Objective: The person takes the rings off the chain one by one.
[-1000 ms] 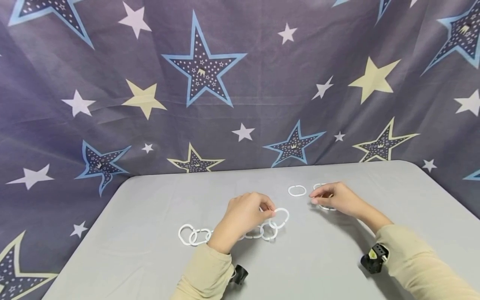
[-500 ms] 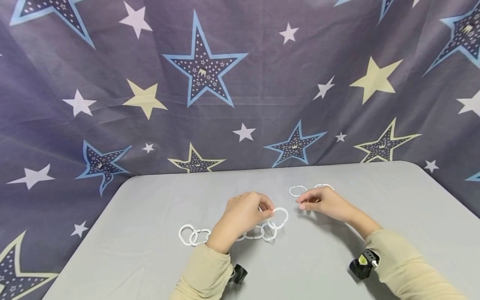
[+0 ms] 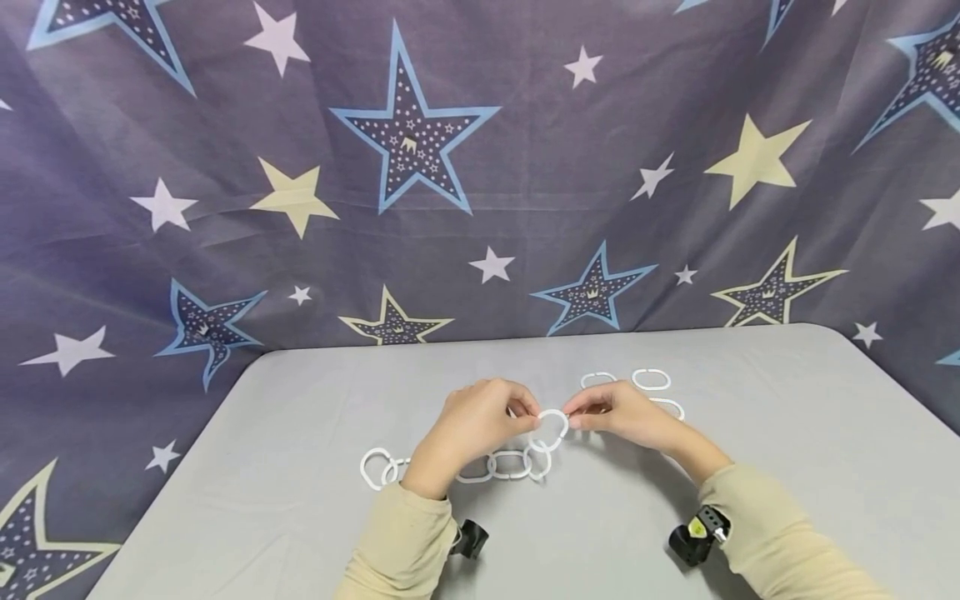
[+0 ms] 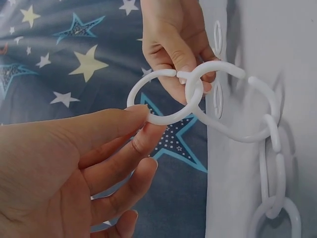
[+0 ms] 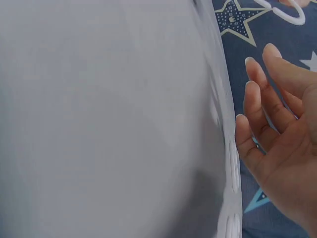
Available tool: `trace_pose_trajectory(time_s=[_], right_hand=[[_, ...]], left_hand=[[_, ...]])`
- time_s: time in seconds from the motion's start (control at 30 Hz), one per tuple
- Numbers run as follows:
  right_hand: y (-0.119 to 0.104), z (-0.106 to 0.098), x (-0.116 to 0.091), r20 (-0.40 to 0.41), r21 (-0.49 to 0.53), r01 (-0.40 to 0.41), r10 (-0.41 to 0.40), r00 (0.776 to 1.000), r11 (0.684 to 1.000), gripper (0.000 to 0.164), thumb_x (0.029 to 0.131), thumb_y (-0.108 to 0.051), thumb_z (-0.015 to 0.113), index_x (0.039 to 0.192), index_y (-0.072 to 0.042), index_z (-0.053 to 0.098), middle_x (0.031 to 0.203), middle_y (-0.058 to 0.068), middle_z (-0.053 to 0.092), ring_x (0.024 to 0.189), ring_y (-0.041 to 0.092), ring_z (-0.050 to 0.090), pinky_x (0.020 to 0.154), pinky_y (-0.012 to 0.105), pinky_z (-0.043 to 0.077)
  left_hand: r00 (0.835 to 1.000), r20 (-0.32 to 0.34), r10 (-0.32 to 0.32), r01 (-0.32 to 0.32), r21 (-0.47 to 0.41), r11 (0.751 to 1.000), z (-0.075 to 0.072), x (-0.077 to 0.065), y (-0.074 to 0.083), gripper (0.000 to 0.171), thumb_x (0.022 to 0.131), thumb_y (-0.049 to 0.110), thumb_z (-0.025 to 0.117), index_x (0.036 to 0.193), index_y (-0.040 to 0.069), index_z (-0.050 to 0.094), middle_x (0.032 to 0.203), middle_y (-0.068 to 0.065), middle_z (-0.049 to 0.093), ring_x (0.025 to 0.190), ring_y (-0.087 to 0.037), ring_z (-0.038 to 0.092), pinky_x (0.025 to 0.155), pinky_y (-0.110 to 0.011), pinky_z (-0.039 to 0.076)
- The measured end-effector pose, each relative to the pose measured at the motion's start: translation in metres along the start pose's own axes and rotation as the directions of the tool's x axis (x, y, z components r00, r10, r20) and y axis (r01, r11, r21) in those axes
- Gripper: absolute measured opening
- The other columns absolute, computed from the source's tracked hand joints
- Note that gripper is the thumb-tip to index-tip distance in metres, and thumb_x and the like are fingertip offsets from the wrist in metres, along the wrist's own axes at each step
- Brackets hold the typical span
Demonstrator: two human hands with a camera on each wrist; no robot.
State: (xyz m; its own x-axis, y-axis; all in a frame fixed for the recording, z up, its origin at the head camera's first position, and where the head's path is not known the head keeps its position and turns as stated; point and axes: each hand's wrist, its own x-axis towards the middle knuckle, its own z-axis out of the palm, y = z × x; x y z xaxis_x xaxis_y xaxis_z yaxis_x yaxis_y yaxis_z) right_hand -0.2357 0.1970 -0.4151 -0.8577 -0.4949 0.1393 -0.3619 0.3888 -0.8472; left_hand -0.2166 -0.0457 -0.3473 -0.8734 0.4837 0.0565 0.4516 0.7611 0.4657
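Thumb and index finger of my left hand (image 3: 476, 421) pinch a white plastic chain link (image 4: 171, 119), which has a small gap in its loop. It hooks through another link, and the linked chain (image 3: 510, 477) trails down to the table and leftward, partly hidden by the left wrist. My right hand (image 3: 626, 414) is close to the right side of the raised links in the head view. In the right wrist view, the right hand (image 5: 282, 119) has its fingers apart and nothing between them; link parts (image 5: 292, 17) appear beyond the fingertips.
Three loose white links lie behind the right hand: one link (image 3: 600, 374) partly covered by it, a second link (image 3: 651, 389) farther right, and a third link (image 3: 678, 408) nearer. The grey table (image 3: 585, 533) meets a star-patterned cloth (image 3: 517, 167) at its back edge.
My right hand has come leftward from the loose links to the raised link, uncovering links behind it. The left hand keeps its pinch and has shifted only slightly.
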Motion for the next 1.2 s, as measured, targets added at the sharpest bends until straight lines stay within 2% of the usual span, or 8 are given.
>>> trace_pose_trajectory(time_s=[0.27,0.57,0.73,1.03,1.2], right_hand=[[-0.002,0.014,0.005,0.016,0.063,-0.012,0.011,1.000,0.998,0.021,0.089,-0.007,0.071,0.107,0.005,0.071,0.097,0.013,0.073,0.085,0.014,0.066,0.075,0.024,0.052],[-0.007,0.025,0.008,0.072,0.123,-0.018,0.010,0.997,0.992,0.024,0.090,-0.009,0.071,0.109,0.006,0.070,0.100,0.014,0.073,0.090,0.018,0.066,0.079,0.026,0.052],[-0.010,0.029,0.008,0.102,0.140,-0.028,0.014,0.995,0.990,0.025,0.088,-0.004,0.070,0.110,0.006,0.070,0.099,0.014,0.074,0.092,0.021,0.068,0.082,0.026,0.051],[-0.009,0.034,0.010,0.101,0.159,-0.017,0.000,0.995,0.987,0.027,0.084,0.002,0.068,0.110,0.008,0.069,0.100,0.018,0.073,0.090,0.013,0.067,0.080,0.024,0.050],[-0.009,0.037,0.010,0.107,0.176,0.006,-0.025,0.994,0.984,0.031,0.081,0.005,0.069,0.112,0.011,0.068,0.102,0.020,0.072,0.091,0.017,0.068,0.080,0.023,0.051]], left_hand=[[1.000,0.018,0.016,-0.016,-0.002,1.000,-0.005,-0.001,-0.003,0.004,0.088,0.029,0.074,0.091,0.027,0.076,0.081,0.020,0.065,0.076,-0.004,0.058,0.073,-0.036,0.045],[0.993,0.101,0.060,-0.054,-0.061,0.997,-0.009,-0.001,-0.012,0.004,0.089,0.030,0.074,0.091,0.027,0.076,0.079,0.020,0.064,0.074,-0.004,0.056,0.072,-0.033,0.044],[0.991,0.103,0.080,-0.070,-0.096,0.993,-0.009,0.000,-0.014,0.004,0.089,0.031,0.075,0.090,0.027,0.076,0.078,0.020,0.065,0.075,-0.004,0.057,0.072,-0.032,0.045],[0.990,0.099,0.103,-0.094,-0.086,0.992,-0.010,0.000,-0.013,0.007,0.089,0.034,0.074,0.089,0.027,0.075,0.078,0.021,0.065,0.073,-0.003,0.057,0.071,-0.031,0.045],[0.990,0.098,0.104,-0.097,-0.078,0.992,-0.010,0.000,-0.012,0.005,0.089,0.032,0.075,0.090,0.027,0.075,0.078,0.021,0.065,0.075,-0.002,0.057,0.072,-0.031,0.045]])
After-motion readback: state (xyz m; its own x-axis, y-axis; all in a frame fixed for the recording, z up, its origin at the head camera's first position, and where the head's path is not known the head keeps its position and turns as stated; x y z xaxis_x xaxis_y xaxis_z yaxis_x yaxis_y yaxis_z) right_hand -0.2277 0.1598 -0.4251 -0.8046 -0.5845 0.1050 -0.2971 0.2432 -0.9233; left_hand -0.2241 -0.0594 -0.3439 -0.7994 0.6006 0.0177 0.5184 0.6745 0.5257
